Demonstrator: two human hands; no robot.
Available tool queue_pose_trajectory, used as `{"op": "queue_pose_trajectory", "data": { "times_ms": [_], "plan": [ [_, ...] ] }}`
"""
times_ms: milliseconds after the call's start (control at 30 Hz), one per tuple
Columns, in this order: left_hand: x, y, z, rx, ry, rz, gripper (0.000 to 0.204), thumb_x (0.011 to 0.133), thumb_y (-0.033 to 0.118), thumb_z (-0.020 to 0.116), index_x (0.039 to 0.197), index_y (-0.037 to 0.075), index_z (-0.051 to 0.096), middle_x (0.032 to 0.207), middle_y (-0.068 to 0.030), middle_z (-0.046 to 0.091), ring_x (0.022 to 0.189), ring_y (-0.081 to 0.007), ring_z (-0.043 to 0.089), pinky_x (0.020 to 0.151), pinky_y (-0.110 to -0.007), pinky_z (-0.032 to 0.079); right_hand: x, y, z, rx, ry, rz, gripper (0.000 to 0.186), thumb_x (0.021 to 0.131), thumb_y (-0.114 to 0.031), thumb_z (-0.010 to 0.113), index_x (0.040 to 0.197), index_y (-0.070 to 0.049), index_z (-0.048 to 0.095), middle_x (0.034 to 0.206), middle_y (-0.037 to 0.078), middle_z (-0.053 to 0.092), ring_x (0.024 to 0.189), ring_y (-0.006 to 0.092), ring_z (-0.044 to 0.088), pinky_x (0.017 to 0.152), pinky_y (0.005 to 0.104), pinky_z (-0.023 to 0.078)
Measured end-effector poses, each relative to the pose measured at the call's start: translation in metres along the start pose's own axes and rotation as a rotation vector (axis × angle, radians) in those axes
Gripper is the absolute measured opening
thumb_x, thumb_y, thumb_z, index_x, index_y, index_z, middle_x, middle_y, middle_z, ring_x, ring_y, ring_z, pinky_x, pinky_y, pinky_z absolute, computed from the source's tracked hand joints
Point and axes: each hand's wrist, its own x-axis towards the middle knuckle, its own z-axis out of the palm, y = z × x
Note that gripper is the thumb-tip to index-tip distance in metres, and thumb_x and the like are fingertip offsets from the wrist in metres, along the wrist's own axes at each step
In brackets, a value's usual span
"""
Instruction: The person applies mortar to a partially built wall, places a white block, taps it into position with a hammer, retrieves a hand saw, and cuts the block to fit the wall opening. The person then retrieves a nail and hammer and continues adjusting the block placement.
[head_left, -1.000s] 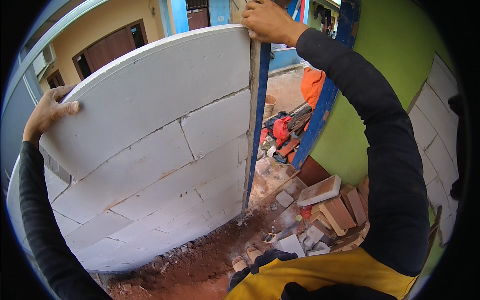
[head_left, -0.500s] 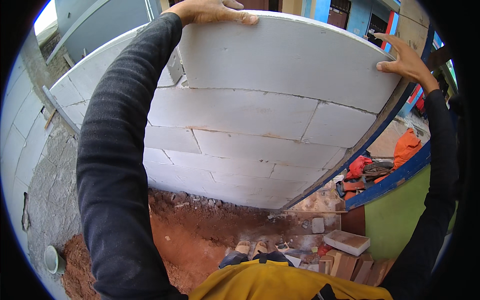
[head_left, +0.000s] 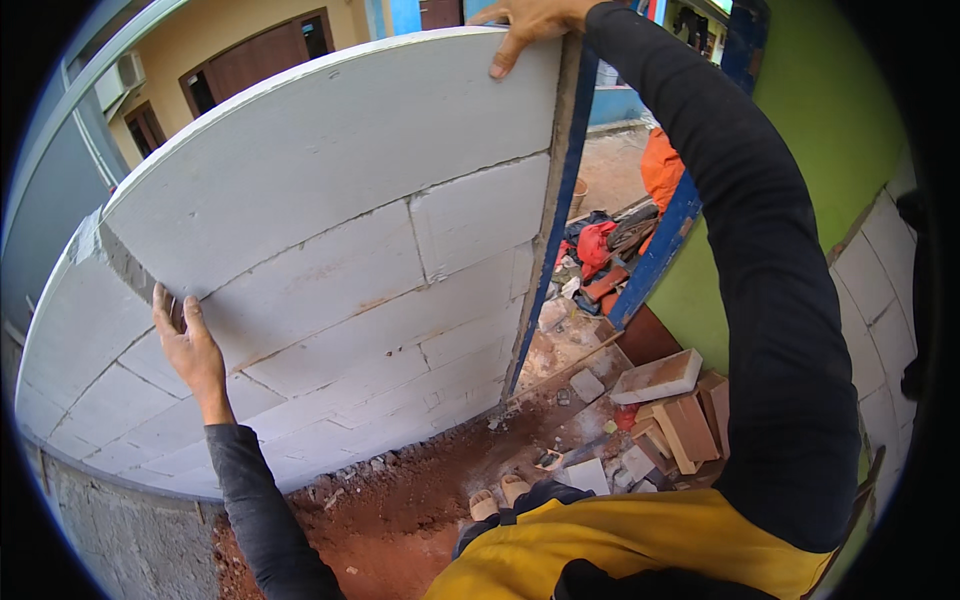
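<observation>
A long white wall block point(head_left: 350, 130) lies on the top course of a white block wall point(head_left: 330, 270), its right end close to the door post. My right hand point(head_left: 535, 25) grips its top edge near that end, thumb on the front face and the other fingers partly hidden behind. My left hand point(head_left: 192, 350) is at the block's lower left corner, palm up, fingers stretched out and apart, fingertips at the joint. Left of this corner the top course steps down, leaving the block's rough end face exposed.
A blue door frame point(head_left: 570, 190) borders the wall's right end. Beyond it lie orange and red cloths point(head_left: 595, 248) among clutter. Stacked brown bricks point(head_left: 690, 425) and a pale slab point(head_left: 655, 377) sit near my feet. Reddish soil point(head_left: 390, 530) runs along the wall's base.
The view has swung right. My left hand has left the top edge and come down to the block's lower left corner. My right hand now grips the top edge instead of spreading at the right end.
</observation>
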Motion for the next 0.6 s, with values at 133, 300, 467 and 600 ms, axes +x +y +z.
{"op": "queue_pose_trajectory", "data": {
  "times_ms": [133, 300, 467, 600],
  "plan": [
    [0.005, 0.006, 0.001, -0.049, 0.006, -0.071, 0.064, 0.107, 0.02, 0.065, 0.163, 0.003, 0.04, 0.159, -0.0291, 0.048, 0.143, -0.0366, 0.055, 0.118, -0.044, 0.045, -0.009, 0.002, -0.001, -0.005, 0.009, -0.079, 0.075, 0.074, -0.046, 0.094, 0.139, -0.015, 0.071, 0.126, 0.01, 0.077, 0.116, 0.0272, 0.069, 0.102, 0.0414, 0.052],
    [0.005, 0.01, 0.003, -0.036, 0.025, -0.122, 0.063, 0.107, 0.021, 0.066, 0.162, 0.002, 0.042, 0.156, -0.0306, 0.051, 0.142, -0.0367, 0.056, 0.117, -0.042, 0.045, -0.007, 0.015, 0.008, -0.028, 0.005, -0.05, 0.067, 0.084, -0.045, 0.088, 0.139, -0.011, 0.07, 0.125, 0.012, 0.077, 0.108, 0.0252, 0.072, 0.095, 0.0411, 0.056],
    [0.013, 0.02, -0.001, 0.005, -0.018, -0.184, 0.064, 0.105, 0.023, 0.068, 0.158, -0.004, 0.047, 0.151, -0.0271, 0.059, 0.139, -0.0325, 0.059, 0.116, -0.04, 0.046, 0.018, 0.03, 0.028, -0.055, 0.254, 0.036, 0.101, 0.063, -0.041, 0.097, 0.154, -0.014, 0.061, 0.138, 0.024, 0.07, 0.127, 0.042, 0.068, 0.11, 0.0462, 0.051],
    [0.014, 0.026, -0.003, -0.018, -0.036, -0.165, 0.067, 0.103, 0.024, 0.069, 0.157, -0.009, 0.046, 0.154, -0.0271, 0.057, 0.139, -0.033, 0.06, 0.116, -0.04, 0.046, 0.023, 0.037, 0.028, -0.067, 0.181, 0.026, 0.1, 0.064, -0.043, 0.098, 0.153, -0.015, 0.062, 0.14, 0.023, 0.069, 0.128, 0.0415, 0.067, 0.109, 0.0466, 0.051]
  ]
}}
